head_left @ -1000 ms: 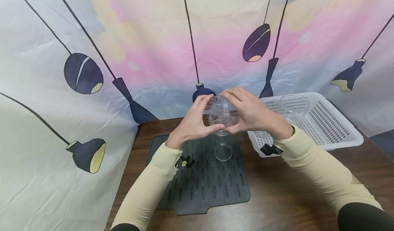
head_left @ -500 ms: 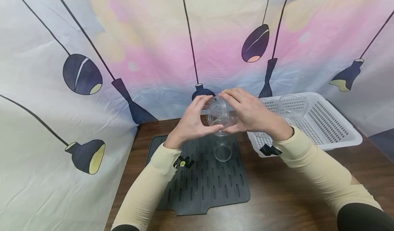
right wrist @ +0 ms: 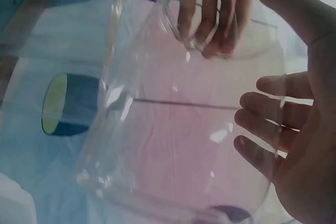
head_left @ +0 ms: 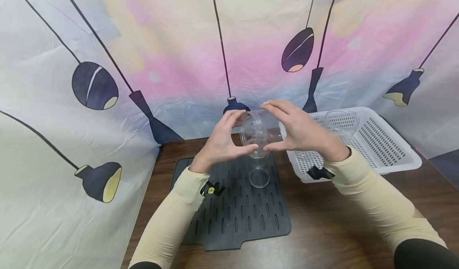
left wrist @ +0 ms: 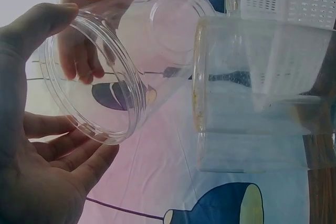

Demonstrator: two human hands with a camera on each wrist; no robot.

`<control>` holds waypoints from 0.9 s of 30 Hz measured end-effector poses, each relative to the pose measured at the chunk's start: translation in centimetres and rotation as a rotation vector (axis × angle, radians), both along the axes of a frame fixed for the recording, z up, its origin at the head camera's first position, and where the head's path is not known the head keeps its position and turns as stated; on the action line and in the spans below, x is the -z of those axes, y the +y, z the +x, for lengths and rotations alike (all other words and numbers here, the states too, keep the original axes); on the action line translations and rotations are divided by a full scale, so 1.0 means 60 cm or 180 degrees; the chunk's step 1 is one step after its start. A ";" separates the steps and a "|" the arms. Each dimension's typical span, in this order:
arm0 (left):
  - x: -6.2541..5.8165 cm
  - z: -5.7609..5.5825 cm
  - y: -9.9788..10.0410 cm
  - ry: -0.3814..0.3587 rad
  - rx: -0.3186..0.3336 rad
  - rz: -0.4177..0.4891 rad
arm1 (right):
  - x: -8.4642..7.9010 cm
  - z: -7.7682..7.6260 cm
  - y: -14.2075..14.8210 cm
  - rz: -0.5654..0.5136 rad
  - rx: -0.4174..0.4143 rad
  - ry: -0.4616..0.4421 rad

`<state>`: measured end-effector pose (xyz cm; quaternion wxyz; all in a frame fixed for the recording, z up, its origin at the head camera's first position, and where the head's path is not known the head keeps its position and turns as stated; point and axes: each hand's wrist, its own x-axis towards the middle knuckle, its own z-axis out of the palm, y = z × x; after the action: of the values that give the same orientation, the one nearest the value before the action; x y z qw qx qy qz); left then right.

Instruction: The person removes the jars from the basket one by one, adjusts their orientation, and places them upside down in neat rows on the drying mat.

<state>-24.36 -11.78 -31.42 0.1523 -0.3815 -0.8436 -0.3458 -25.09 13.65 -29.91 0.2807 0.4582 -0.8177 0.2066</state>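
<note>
A clear jar [head_left: 252, 129] is held up on its side, its threaded mouth [left wrist: 126, 66] turned to the left and its base to the right. My left hand [head_left: 227, 139] grips it at the mouth, thumb on one side and fingers on the other. Around its body, farther right, the thumb and fingers of my right hand [head_left: 305, 129] are spread; in the right wrist view the fingers [right wrist: 268, 103] show through the clear wall. Directly below, another clear jar [head_left: 259, 178] stands on a dark grey mat [head_left: 247, 227].
To the right sits a white perforated basket [head_left: 401, 166] with clear jars [head_left: 342, 122] in it, partly behind my right hand. Mat and basket rest on a brown wooden table [head_left: 322, 217]. A cloth backdrop [head_left: 172, 53] printed with lamps hangs close behind.
My right hand has shifted right, from near the jar's mouth along its body, and its thumb and fingers are spread wider. The left hand stays almost in place at the mouth.
</note>
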 end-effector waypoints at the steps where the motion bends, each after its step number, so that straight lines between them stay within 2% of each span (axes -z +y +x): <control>1: 0.000 -0.001 0.000 0.0015 0.0002 0.0016 | -0.001 -0.001 0.005 -0.0037 0.0032 -0.0054; 6: 0.002 -0.002 -0.003 0.0017 -0.0015 0.0082 | -0.002 -0.007 0.032 -0.0309 0.0129 -0.0395; 11: 0.002 0.000 -0.006 -0.0033 -0.0021 0.0130 | 0.007 -0.015 0.058 -0.0746 0.0085 -0.0818; 17: 0.005 0.000 -0.009 -0.0046 -0.0018 0.0203 | 0.019 -0.024 0.074 -0.1260 -0.0215 -0.1052; 22: 0.008 -0.001 -0.011 -0.0039 0.0019 0.0280 | 0.030 -0.030 0.079 -0.1729 -0.0570 -0.1392; 27: 0.009 -0.002 -0.012 -0.0056 0.0039 0.0339 | 0.040 -0.036 0.085 -0.1947 -0.0720 -0.1591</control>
<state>-24.49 -12.48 -31.93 0.1629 -0.3750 -0.8229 -0.3945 -27.25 18.75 -32.33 0.1721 0.3764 -0.7060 0.5747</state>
